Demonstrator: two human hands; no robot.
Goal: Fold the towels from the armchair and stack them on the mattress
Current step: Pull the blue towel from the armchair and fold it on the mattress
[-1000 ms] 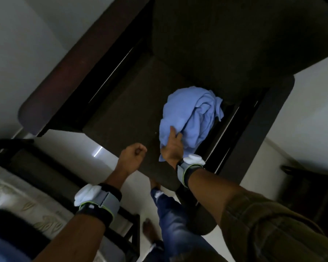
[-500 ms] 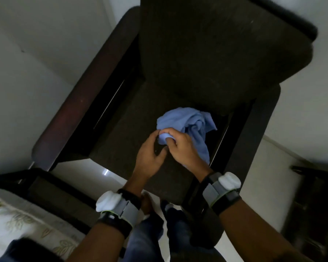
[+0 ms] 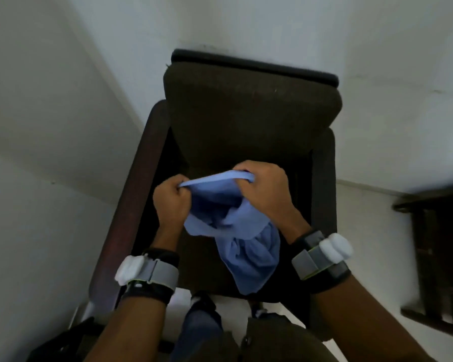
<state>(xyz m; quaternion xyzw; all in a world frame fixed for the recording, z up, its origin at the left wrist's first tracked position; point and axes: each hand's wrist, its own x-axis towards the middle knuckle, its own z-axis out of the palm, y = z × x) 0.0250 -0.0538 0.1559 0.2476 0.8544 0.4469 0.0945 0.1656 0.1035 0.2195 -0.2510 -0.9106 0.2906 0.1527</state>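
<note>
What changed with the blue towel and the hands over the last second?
The blue towel went from lying bunched on the armchair seat to lifted, its top edge stretched between the left hand and right hand, both now gripping it. The armchair stayed put.

A dark wooden furniture frame (image 3: 439,257) stood at the right edge, well apart from the seat, on a pale tiled floor (image 3: 372,231). White walls (image 3: 246,24) met in a corner behind, with a pale skirting strip (image 3: 361,184) along their base.
</note>
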